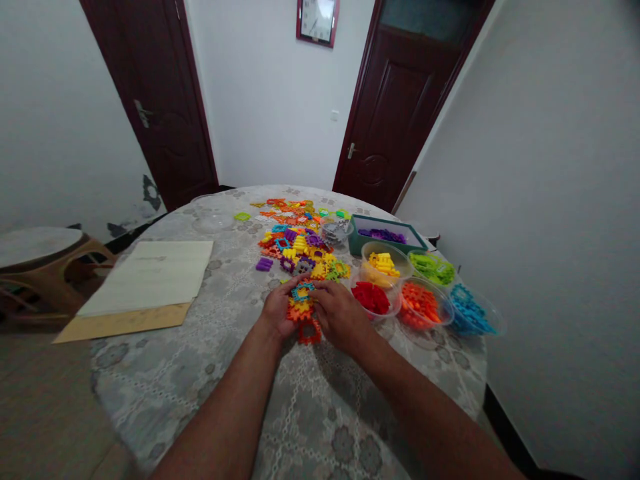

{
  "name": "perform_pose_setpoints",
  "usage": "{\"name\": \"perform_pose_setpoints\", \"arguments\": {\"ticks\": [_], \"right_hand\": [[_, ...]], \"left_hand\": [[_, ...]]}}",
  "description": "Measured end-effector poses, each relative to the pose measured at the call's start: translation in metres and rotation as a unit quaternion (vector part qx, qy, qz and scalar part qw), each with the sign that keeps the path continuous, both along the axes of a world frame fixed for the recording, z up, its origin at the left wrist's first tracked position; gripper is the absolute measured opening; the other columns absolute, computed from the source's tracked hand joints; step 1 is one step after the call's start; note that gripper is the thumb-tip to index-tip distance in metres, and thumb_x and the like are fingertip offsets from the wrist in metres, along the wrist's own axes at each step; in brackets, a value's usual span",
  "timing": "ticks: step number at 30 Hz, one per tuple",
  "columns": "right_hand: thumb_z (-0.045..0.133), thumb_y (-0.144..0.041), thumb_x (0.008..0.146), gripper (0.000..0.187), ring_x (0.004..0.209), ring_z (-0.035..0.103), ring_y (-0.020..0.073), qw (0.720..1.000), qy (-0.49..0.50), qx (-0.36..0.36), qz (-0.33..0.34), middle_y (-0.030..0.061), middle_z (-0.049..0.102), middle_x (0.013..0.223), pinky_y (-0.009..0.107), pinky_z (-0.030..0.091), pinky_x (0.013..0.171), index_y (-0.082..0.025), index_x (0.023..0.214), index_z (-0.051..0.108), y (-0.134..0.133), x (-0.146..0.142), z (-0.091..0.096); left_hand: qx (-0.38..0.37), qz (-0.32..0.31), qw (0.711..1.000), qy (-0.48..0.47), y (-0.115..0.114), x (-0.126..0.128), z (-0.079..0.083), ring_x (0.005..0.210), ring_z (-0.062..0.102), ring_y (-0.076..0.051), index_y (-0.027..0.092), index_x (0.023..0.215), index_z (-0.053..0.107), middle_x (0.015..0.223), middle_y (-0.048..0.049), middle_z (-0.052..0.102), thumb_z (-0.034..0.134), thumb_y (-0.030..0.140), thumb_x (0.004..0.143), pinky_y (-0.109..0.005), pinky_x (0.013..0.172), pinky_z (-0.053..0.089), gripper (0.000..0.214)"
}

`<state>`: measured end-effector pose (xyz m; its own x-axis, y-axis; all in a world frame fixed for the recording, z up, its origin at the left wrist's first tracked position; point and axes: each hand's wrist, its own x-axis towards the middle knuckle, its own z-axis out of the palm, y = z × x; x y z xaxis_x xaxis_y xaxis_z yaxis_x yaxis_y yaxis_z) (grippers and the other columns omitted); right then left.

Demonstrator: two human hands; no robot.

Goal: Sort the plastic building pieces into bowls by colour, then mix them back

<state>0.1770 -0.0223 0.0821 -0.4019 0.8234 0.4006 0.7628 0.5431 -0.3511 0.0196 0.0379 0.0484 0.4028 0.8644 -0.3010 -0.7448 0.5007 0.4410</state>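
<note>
Together, the left hand (277, 310) and right hand (340, 315) hold multicoloured toothed pieces (300, 309).

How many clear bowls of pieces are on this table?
6, by contents: grey bowl left of the green box; yellow, red, orange, lime and blue bowls nearer. Others may be hidden.

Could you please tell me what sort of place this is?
Probably a room in a home: the rounded, cloth-covered table, the wall clock and the dark panelled doors suggest it.
</note>
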Motion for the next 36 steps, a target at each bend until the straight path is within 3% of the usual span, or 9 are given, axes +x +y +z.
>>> {"name": "perform_pose_setpoints", "arguments": {"ticks": [4,9,13,18,23,27,32,36], "right_hand": [[0.06,-0.013,0.101,0.029,0.127,0.062,0.0246,0.999,0.034,-0.013,0.003,0.0131,0.066,0.134,0.043,0.053,0.113,-0.019,0.128,0.069,0.003,-0.001,0.002],[0.061,-0.018,0.101,0.026,0.127,0.063,0.0228,0.999,0.014,-0.04,-0.012,0.0101,0.062,0.14,0.039,0.055,0.109,-0.022,0.126,0.068,0.005,-0.001,0.01],[0.059,-0.016,0.099,0.022,0.126,0.063,0.0225,0.998,-0.001,-0.057,-0.007,0.0111,0.061,0.142,0.037,0.056,0.107,-0.019,0.119,0.068,0.006,0.003,0.018],[0.06,-0.018,0.097,0.016,0.123,0.063,0.0248,0.995,-0.015,-0.101,0.014,0.013,0.063,0.136,0.038,0.058,0.105,-0.018,0.11,0.07,0.007,0.005,0.026],[0.061,-0.02,0.097,0.012,0.121,0.064,0.0254,0.995,0.006,-0.102,0.019,0.0125,0.063,0.133,0.039,0.057,0.106,-0.018,0.106,0.068,0.007,0.007,0.02],[0.062,-0.019,0.099,0.013,0.129,0.061,0.0246,0.995,0.082,-0.063,-0.005,0.0136,0.061,0.136,0.039,0.055,0.11,-0.018,0.112,0.065,-0.004,0.012,0.014],[0.059,-0.017,0.103,0.014,0.14,0.056,0.0215,0.984,0.163,0.009,-0.076,0.0141,0.06,0.143,0.04,0.048,0.117,-0.02,0.114,0.065,-0.043,0.058,0.03],[0.055,-0.021,0.104,0.015,0.139,0.057,0.0237,0.967,0.133,0.093,-0.199,0.0126,0.064,0.14,0.047,0.043,0.122,-0.022,0.113,0.067,-0.071,0.149,0.042]], "left_hand": [[-0.007,0.005,1.0,0.008,-0.001,-0.001,0.004,0.079,0.081,-0.026,0.012,0.142,0.063,0.104,-0.0156,0.08,0.05,0.01,0.096,-0.038,0.068,0.068,0.047],[0.01,-0.009,0.999,0.046,0.002,-0.003,0.004,0.085,0.082,-0.027,0.015,0.144,0.063,0.11,-0.0146,0.08,0.047,0.006,0.096,-0.043,0.075,0.07,0.052],[0.01,-0.045,0.997,0.064,0.004,-0.003,0.004,0.085,0.082,-0.028,0.016,0.145,0.063,0.108,-0.013,0.08,0.049,0.002,0.094,-0.043,0.081,0.07,0.054],[-0.014,-0.063,0.993,0.102,-0.002,0.0,0.01,0.082,0.082,-0.029,0.014,0.144,0.064,0.104,-0.0129,0.081,0.054,0.007,0.098,-0.045,0.075,0.071,0.048],[-0.015,-0.066,0.993,0.1,-0.004,0.002,0.014,0.084,0.082,-0.028,0.019,0.144,0.064,0.107,-0.0125,0.081,0.053,0.01,0.1,-0.044,0.076,0.071,0.047],[-0.012,-0.074,0.992,0.1,-0.002,0.001,0.013,0.08,0.082,-0.026,0.018,0.145,0.064,0.107,-0.0133,0.08,0.051,0.011,0.102,-0.041,0.073,0.071,0.046],[-0.017,-0.046,0.99,0.132,-0.001,-0.004,0.017,0.071,0.081,-0.028,0.018,0.143,0.065,0.104,-0.015,0.08,0.053,0.011,0.1,-0.037,0.053,0.068,0.045],[-0.024,-0.015,0.989,0.148,-0.002,-0.003,0.026,0.073,0.082,-0.027,0.017,0.141,0.065,0.104,-0.0149,0.081,0.051,0.006,0.099,-0.033,0.05,0.067,0.046]]}}
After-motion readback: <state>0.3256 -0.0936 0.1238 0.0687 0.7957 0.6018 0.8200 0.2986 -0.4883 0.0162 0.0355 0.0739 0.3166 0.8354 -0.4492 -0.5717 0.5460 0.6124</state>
